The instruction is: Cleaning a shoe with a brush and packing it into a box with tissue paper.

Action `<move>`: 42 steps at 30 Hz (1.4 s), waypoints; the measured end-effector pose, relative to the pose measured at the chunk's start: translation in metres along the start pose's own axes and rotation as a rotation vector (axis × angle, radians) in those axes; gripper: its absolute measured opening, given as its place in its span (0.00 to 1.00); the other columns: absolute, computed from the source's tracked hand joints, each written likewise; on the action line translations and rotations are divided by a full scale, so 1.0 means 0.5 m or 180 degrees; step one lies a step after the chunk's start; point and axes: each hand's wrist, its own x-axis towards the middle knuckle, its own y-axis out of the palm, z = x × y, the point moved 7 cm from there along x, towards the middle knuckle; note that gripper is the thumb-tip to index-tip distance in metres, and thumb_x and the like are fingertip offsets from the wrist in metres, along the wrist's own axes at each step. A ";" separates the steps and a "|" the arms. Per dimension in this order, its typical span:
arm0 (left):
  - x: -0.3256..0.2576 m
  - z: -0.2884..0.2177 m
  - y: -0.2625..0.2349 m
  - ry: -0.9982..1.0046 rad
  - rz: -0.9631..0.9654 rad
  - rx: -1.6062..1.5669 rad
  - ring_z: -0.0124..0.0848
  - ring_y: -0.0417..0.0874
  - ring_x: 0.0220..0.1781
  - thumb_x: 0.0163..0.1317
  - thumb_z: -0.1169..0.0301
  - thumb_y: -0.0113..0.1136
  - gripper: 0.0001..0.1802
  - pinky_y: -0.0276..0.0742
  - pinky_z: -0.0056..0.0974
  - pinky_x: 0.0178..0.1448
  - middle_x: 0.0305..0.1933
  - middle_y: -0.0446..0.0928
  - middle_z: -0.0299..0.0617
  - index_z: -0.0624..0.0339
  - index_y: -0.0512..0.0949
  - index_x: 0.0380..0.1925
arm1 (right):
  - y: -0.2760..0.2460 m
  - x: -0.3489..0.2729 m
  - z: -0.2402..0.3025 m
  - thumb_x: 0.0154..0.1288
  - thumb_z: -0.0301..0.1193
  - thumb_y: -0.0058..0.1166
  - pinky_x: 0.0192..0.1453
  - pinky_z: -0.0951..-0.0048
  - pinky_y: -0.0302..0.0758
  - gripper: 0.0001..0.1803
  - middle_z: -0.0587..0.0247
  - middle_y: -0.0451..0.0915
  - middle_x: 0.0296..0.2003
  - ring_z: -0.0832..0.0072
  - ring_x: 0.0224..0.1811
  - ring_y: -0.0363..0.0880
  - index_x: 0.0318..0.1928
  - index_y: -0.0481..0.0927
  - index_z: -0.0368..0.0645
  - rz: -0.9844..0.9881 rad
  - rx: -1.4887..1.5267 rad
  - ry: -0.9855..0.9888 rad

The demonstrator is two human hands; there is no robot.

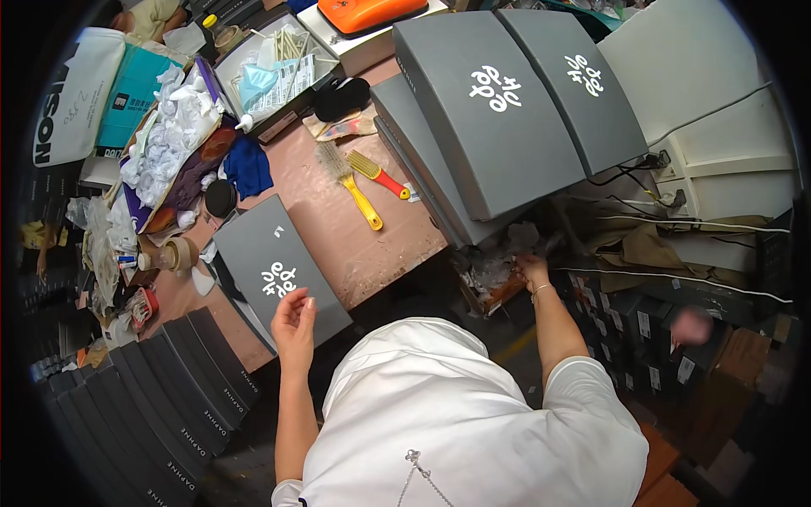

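Note:
My left hand (296,324) hovers by the near edge of a dark grey shoe box (272,245) with white lettering on its lid. Its fingers are loosely bent, thumb apart, and nothing shows in them. To the right, below the table edge, my right hand (532,272) reaches to a brown carton (504,294) holding crumpled clear plastic (498,260). The fingers of that hand are partly hidden in shadow, so I cannot see whether they grip the plastic. A yellow-handled brush (361,203) and a red-and-yellow brush (378,175) lie on the pink tabletop (338,258).
Large grey shoe boxes (486,118) are stacked at the back right. More boxes (160,397) stand in a row at lower left. Crumpled white paper (176,127) fills a container at left. An orange case (367,13) sits at the back; cables (710,122) hang at right.

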 end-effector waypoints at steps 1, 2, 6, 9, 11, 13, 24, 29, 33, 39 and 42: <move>0.004 0.011 -0.020 0.0163 -0.0128 0.0174 0.22 0.76 0.38 0.65 0.73 0.59 0.12 0.74 0.28 0.45 0.37 0.75 0.35 0.66 0.76 0.47 | -0.007 0.006 -0.003 0.65 0.25 0.54 0.18 0.78 0.71 0.08 0.63 0.79 0.25 0.77 0.19 0.76 0.43 0.79 0.38 0.0018 -0.0127 -0.0003; 0.011 0.016 -0.041 0.0268 -0.0274 0.0789 0.29 0.77 0.43 0.62 0.74 0.61 0.14 0.73 0.33 0.49 0.41 0.76 0.40 0.65 0.76 0.47 | -0.011 0.018 -0.017 0.65 0.25 0.54 0.20 0.78 0.73 0.08 0.62 0.79 0.26 0.77 0.20 0.77 0.44 0.79 0.38 -0.0009 -0.0110 0.0033; 0.009 -0.005 -0.053 0.0879 -0.0677 0.2148 0.46 0.72 0.57 0.54 0.72 0.66 0.22 0.69 0.42 0.60 0.56 0.70 0.53 0.65 0.74 0.50 | -0.013 0.045 -0.030 0.66 0.26 0.54 0.27 0.75 0.80 0.12 0.60 0.80 0.32 0.74 0.26 0.80 0.49 0.76 0.38 -0.0159 -0.0056 0.0074; 0.014 0.004 -0.043 0.1426 -0.0675 0.2746 0.53 0.67 0.62 0.50 0.71 0.69 0.29 0.64 0.47 0.65 0.60 0.66 0.57 0.65 0.72 0.54 | -0.011 0.080 -0.051 0.64 0.27 0.56 0.28 0.71 0.82 0.17 0.59 0.80 0.37 0.73 0.27 0.81 0.53 0.73 0.39 0.0056 0.0115 0.0007; 0.027 -0.011 -0.042 0.1539 -0.0719 0.3279 0.53 0.66 0.63 0.50 0.70 0.69 0.33 0.64 0.46 0.65 0.63 0.64 0.57 0.63 0.69 0.57 | -0.020 0.105 -0.076 0.62 0.28 0.60 0.29 0.70 0.82 0.21 0.60 0.80 0.37 0.71 0.29 0.82 0.55 0.72 0.41 0.0171 0.0166 0.0061; 0.044 -0.027 -0.057 0.1502 -0.0812 0.3571 0.55 0.64 0.64 0.49 0.68 0.70 0.36 0.62 0.49 0.66 0.64 0.61 0.58 0.65 0.68 0.59 | -0.014 0.088 -0.061 0.64 0.33 0.57 0.17 0.71 0.75 0.14 0.61 0.79 0.25 0.71 0.17 0.77 0.47 0.73 0.40 0.0350 -0.0221 0.0087; 0.102 0.087 -0.107 -0.0323 -0.0366 0.0008 0.31 0.82 0.43 0.54 0.72 0.69 0.38 0.78 0.32 0.45 0.45 0.79 0.49 0.66 0.63 0.64 | 0.008 0.157 -0.076 0.66 0.26 0.47 0.18 0.68 0.80 0.07 0.57 0.78 0.23 0.67 0.19 0.80 0.43 0.74 0.40 0.0474 -0.0907 0.0402; 0.083 0.067 -0.108 -0.0018 -0.0565 -0.0231 0.32 0.80 0.47 0.55 0.75 0.68 0.38 0.77 0.32 0.49 0.49 0.77 0.51 0.72 0.60 0.64 | 0.029 0.177 -0.075 0.68 0.28 0.42 0.24 0.61 0.83 0.11 0.54 0.81 0.30 0.62 0.26 0.84 0.47 0.73 0.40 0.0654 -0.0518 0.0265; 0.073 0.052 -0.138 -0.0007 -0.0701 -0.0728 0.31 0.80 0.47 0.55 0.78 0.67 0.38 0.78 0.32 0.49 0.49 0.76 0.48 0.72 0.59 0.64 | -0.021 0.285 -0.124 0.70 0.31 0.40 0.28 0.56 0.84 0.14 0.52 0.82 0.36 0.56 0.31 0.85 0.52 0.72 0.40 0.0463 -0.0873 -0.0007; 0.042 0.041 -0.225 -0.0043 -0.1107 -0.1140 0.29 0.81 0.44 0.58 0.77 0.66 0.35 0.80 0.32 0.47 0.44 0.77 0.45 0.71 0.61 0.63 | 0.046 0.174 -0.026 0.68 0.36 0.45 0.28 0.62 0.81 0.16 0.42 0.82 0.36 0.60 0.33 0.86 0.37 0.82 0.38 0.0333 -0.5240 -0.2474; 0.045 0.081 -0.278 -0.0032 -0.1381 -0.1510 0.29 0.82 0.44 0.59 0.75 0.65 0.32 0.80 0.31 0.48 0.45 0.78 0.46 0.72 0.63 0.61 | -0.011 0.206 -0.063 0.65 0.33 0.50 0.26 0.63 0.79 0.13 0.43 0.81 0.33 0.63 0.29 0.85 0.29 0.82 0.37 -0.0618 -0.3685 -0.2610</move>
